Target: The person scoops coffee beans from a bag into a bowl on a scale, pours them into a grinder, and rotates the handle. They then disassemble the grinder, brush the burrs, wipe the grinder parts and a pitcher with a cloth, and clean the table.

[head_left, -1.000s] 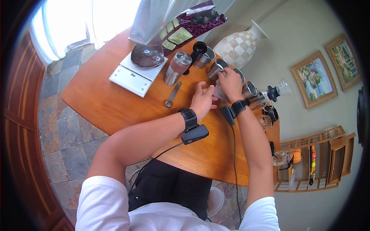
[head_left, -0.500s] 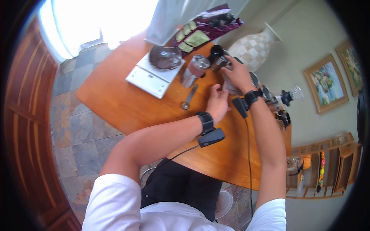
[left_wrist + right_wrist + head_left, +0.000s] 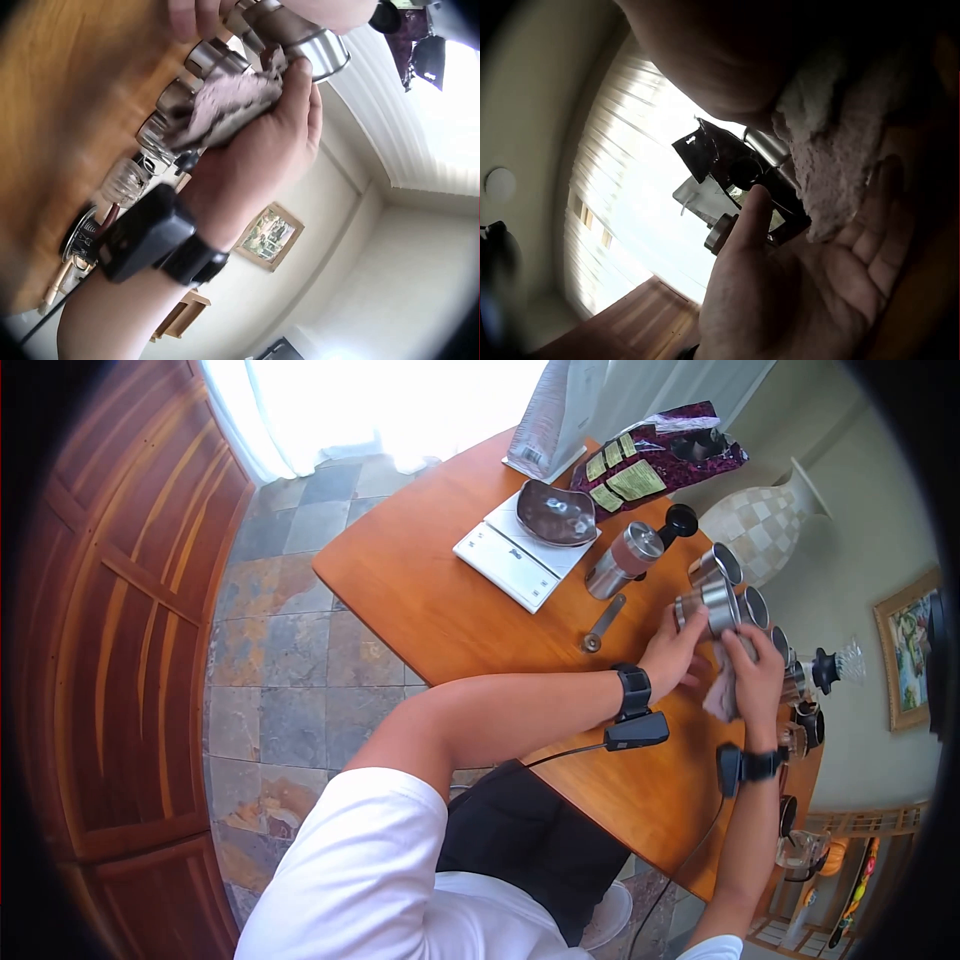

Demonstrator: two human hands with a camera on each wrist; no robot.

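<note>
In my right hand [image 3: 760, 675] I hold a shiny metal cup [image 3: 718, 605] by its rim, together with a crumpled pinkish-grey cloth [image 3: 720, 695]. In the left wrist view, the right thumb presses at the cup's edge, and the cloth [image 3: 236, 105] bunches against the palm. My left hand [image 3: 668, 655] is right beside the cup, its thumb overlapping the cup's lower side. From the right wrist, the left hand [image 3: 780, 285] shows its palm turned up and fingers extended under the cloth [image 3: 832, 165].
Several metal cups [image 3: 752, 607] stand in a row along the wall side. A hand grinder [image 3: 625, 560], a small metal scoop [image 3: 603, 625] and a white scale [image 3: 510, 565] bearing a dark dish [image 3: 556, 513] are to the left. Behind are a purple bag [image 3: 640, 465] and a checkered vase [image 3: 765, 525].
My right hand has taken a metal cup from the row and brought it toward my left hand. The left hand has come up beside it. The head view has turned left.
</note>
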